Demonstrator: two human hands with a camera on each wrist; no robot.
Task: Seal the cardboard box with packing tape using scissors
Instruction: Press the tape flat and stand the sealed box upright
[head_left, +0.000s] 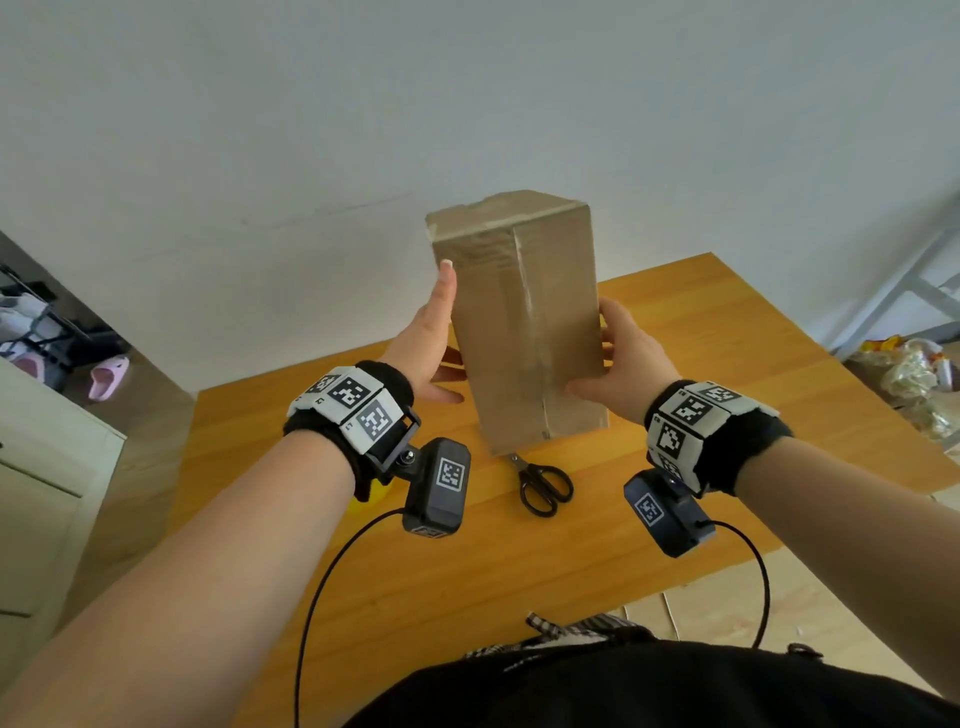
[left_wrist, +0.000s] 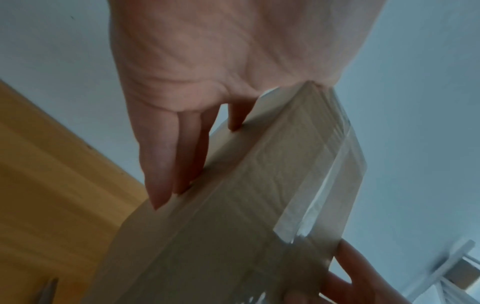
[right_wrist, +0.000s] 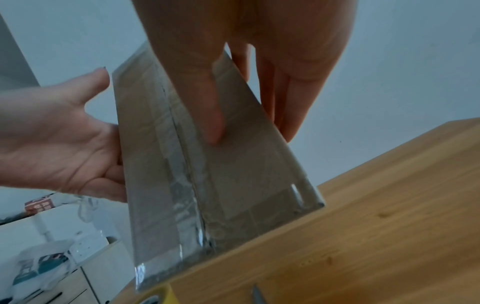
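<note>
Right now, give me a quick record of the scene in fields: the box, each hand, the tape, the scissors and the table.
box: cardboard box held up on end, lower end near the table
tape: clear strip along the box's centre seam
left hand: left hand flat against the box's left side, fingers straight
right hand: right hand grips the box's right side, thumb on the front
scissors: black-handled scissors lying closed on the table, untouched
table: wooden table
</note>
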